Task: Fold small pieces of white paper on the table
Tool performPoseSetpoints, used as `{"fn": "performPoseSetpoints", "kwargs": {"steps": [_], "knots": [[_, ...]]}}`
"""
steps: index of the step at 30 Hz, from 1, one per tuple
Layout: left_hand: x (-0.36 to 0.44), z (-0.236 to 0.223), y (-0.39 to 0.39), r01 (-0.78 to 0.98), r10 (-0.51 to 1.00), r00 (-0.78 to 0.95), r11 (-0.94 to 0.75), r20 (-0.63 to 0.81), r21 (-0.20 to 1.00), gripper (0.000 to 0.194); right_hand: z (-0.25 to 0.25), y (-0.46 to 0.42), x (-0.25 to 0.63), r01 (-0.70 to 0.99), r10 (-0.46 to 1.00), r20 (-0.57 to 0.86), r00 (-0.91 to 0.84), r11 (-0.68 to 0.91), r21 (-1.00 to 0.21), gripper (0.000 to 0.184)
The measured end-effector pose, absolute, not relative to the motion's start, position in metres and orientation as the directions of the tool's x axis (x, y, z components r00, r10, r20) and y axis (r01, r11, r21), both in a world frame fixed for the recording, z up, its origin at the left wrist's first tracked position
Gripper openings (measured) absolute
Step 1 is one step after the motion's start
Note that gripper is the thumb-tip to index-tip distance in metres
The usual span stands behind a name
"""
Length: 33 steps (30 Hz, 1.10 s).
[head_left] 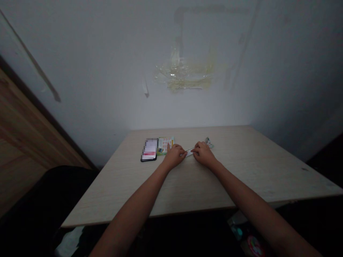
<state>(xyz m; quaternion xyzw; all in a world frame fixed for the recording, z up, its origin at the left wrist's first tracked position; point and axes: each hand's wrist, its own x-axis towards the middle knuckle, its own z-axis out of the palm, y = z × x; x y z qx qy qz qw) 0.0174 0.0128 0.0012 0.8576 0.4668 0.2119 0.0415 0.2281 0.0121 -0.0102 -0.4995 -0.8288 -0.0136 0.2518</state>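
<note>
Centrally, left hand (175, 156) and right hand (204, 154) pinch a narrow, flat white strip (189, 152).
Crumpled white-and-green wrapper (208, 141) lies just beyond right hand; contents indiscernible.

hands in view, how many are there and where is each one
2. The left hand has its fingers on the left part of a white strip; the right hand has its fingers on the right part, near a crumpled wrapper. No others show.

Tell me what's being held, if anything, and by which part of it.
A small white strip: the left hand has its grip on the left end, the right hand on the right end. The exact contact is hidden.
</note>
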Motion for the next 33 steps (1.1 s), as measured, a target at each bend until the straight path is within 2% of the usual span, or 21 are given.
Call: {"fn": "performPoseSetpoints", "kwargs": {"steps": [7,15,19,25,33], "knots": [[0.015,0.003,0.009,0.755,0.806,0.494,-0.584,0.327,0.299,0.025,-0.015,0.017,0.228,0.818,0.831,0.415,-0.371,0.504,-0.278,0.029],[0.015,0.0,0.009,0.671,0.776,0.543,-0.631,0.321,0.389,0.021,-0.022,0.023,0.231,0.745,0.847,0.383,-0.369,0.516,-0.424,0.031],[0.015,-0.002,0.011,0.675,0.801,0.501,-0.599,0.329,0.431,0.02,-0.025,0.026,0.235,0.69,0.83,0.389,-0.4,0.552,-0.467,0.033],[0.012,-0.007,0.016,0.759,0.827,0.425,-0.547,0.367,0.353,0.024,-0.026,0.025,0.237,0.679,0.817,0.414,-0.402,0.569,-0.464,0.032],[0.011,-0.009,0.014,0.805,0.829,0.468,-0.543,0.306,0.24,0.028,-0.035,0.027,0.236,0.667,0.761,0.489,-0.426,0.629,-0.398,0.031]]}}
